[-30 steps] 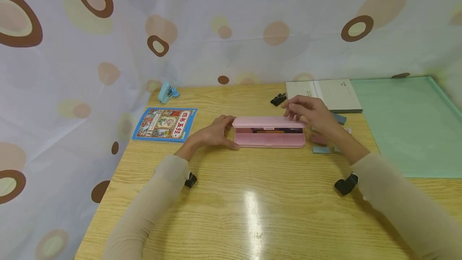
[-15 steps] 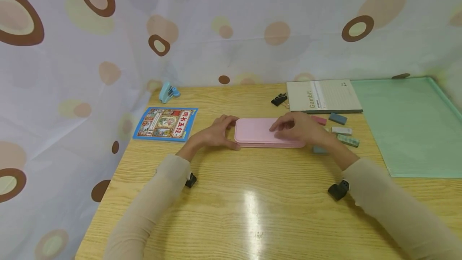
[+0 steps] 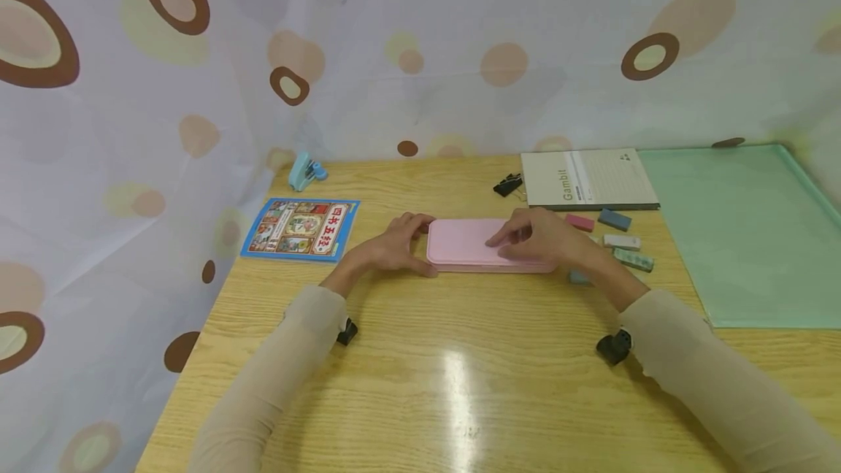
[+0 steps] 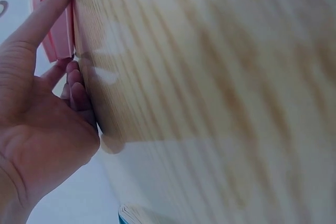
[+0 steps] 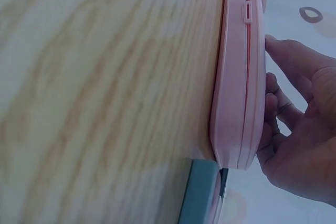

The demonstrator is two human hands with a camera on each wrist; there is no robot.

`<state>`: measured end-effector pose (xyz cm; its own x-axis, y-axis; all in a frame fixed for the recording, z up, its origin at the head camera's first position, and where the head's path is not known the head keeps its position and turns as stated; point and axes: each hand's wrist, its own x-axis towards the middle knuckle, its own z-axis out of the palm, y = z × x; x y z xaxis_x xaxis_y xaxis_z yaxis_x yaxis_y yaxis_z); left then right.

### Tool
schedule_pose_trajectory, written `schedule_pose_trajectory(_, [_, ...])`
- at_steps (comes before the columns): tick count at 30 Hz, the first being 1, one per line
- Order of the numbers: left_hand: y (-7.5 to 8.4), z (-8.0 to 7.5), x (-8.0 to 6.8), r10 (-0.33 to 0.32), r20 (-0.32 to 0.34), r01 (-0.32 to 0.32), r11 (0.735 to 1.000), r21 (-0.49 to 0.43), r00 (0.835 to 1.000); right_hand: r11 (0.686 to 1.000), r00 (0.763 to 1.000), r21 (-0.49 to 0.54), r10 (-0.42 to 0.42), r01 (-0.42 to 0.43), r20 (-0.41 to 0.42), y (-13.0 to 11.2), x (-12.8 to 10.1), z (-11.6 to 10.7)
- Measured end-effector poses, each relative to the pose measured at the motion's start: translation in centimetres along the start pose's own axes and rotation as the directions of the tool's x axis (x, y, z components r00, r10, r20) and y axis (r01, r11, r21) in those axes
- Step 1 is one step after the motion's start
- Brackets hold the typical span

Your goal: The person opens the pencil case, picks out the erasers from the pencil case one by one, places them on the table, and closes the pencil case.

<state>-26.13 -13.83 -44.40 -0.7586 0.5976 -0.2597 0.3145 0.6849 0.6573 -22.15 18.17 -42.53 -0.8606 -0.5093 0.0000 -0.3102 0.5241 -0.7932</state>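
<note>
A pink pencil case (image 3: 482,245) lies flat and closed near the middle of the wooden table (image 3: 460,385), well in from its front edge and closer to the back edge, with its long side running left to right. The left hand (image 3: 393,245) cups the case's left end, thumb along the near side and fingers curled round the far corner, so it steadies the case from that end. The right hand (image 3: 535,238) rests on the lid with fingers fairly straight, pressing down toward the right half; the hands sit apart, one at each end. The case looks like a stiff, thin plastic shell with a small snap tab (image 5: 246,10) on its front seam, probably light and smooth enough to slide on the glossy table. The short ends seem the safest holds.
</note>
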Motion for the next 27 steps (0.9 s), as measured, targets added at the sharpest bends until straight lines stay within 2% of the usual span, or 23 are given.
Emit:
schedule_pose_trajectory(7, [-0.2, 0.0, -0.1, 0.003, -0.007, -0.003, 1.0, 0.004, 1.0, 1.0, 1.0, -0.024, -0.013, 0.014, 0.012, -0.8, 0.1, 0.1])
schedule_pose_trajectory(10, [-0.1, 0.1, -0.2, 0.002, -0.007, -0.002, 1.0, 0.008, 1.0, 0.998, 1.0, -0.066, -0.019, 0.02, 0.014, -1.0, 0.2, 0.3])
schedule_pose_trajectory(14, [-0.2, 0.2, -0.3, 0.002, -0.005, -0.002, 1.0, 0.009, 1.0, 0.995, 1.0, -0.099, -0.011, 0.013, 0.018, -0.8, 0.3, 0.5])
schedule_pose_trajectory(19, [-0.2, 0.1, -0.1, -0.002, -0.004, 0.003, 1.0, 0.017, 1.0, 0.996, 1.0, -0.092, -0.019, 0.02, 0.012, -0.4, 0.1, 0.5])
schedule_pose_trajectory(23, [0.2, 0.1, 0.0, -0.002, 0.002, 0.002, 0.999, 0.035, 1.0, 0.987, 0.996, -0.137, -0.075, 0.081, 0.048, 0.0, -0.8, -0.2])
schedule_pose_trajectory(27, [0.7, -0.1, -0.5, 0.007, 0.013, -0.008, 0.997, 0.081, 1.0, 0.982, 0.992, -0.154, -0.101, 0.111, 0.075, 0.1, -2.8, -1.9])
